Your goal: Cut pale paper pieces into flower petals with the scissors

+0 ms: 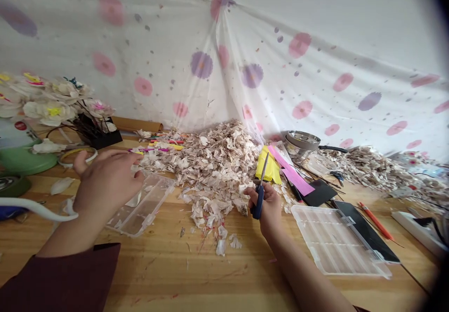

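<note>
Head view: the right hand is closed around the blue handles of a pair of scissors, whose blades point upward, close together, in front of some yellow paper. Whether its fingertips also pinch a petal is unclear. At the left, the left hand is half open above a clear plastic box, thumb apart from the fingers, with nothing visible in its grasp. A white tube reaches its wrist.

Between the hands, a large heap of pale petals lies on the wooden desk, with a few loose ones scattered toward the near edge. A pink strip slants beside the yellow paper. To the right of the right hand lies a second clear box with compartments, and beyond it an orange pen. White flowers stand at the far left.
</note>
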`<state>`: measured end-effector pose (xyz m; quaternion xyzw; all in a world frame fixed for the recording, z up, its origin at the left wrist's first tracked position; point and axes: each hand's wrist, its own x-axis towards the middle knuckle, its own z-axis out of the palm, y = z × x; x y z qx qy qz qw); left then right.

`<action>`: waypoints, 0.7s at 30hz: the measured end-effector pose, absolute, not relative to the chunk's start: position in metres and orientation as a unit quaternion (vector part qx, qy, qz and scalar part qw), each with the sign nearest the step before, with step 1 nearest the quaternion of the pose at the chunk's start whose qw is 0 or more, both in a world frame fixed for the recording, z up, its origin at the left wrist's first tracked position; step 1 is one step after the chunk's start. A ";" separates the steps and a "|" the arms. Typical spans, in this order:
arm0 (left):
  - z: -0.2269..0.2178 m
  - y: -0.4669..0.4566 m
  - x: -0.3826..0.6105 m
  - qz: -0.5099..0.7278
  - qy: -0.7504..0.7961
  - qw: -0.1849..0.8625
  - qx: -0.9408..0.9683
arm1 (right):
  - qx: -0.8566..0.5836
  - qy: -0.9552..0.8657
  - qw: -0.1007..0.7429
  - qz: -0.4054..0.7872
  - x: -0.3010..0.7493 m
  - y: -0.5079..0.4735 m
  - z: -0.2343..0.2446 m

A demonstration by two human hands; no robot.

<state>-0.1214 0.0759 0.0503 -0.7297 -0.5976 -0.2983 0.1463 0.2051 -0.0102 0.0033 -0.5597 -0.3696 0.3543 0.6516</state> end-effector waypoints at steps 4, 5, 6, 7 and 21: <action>0.046 0.074 -0.107 -0.307 -0.563 0.210 -0.738 | -0.556 -0.365 0.649 0.369 0.201 -0.010 0.000; 0.044 0.071 -0.100 -0.312 -0.546 0.218 -0.747 | -0.553 -0.366 0.648 0.373 0.200 -0.010 0.000; 0.043 0.068 -0.093 -0.315 -0.524 0.220 -0.760 | -0.550 -0.368 0.648 0.377 0.199 -0.009 -0.001; 0.040 0.065 -0.085 -0.313 -0.498 0.217 -0.779 | -0.547 -0.369 0.647 0.381 0.199 -0.009 -0.002; 0.004 0.017 -0.002 -0.239 -0.329 0.072 -0.911 | -0.516 -0.374 0.642 0.427 0.196 -0.011 -0.001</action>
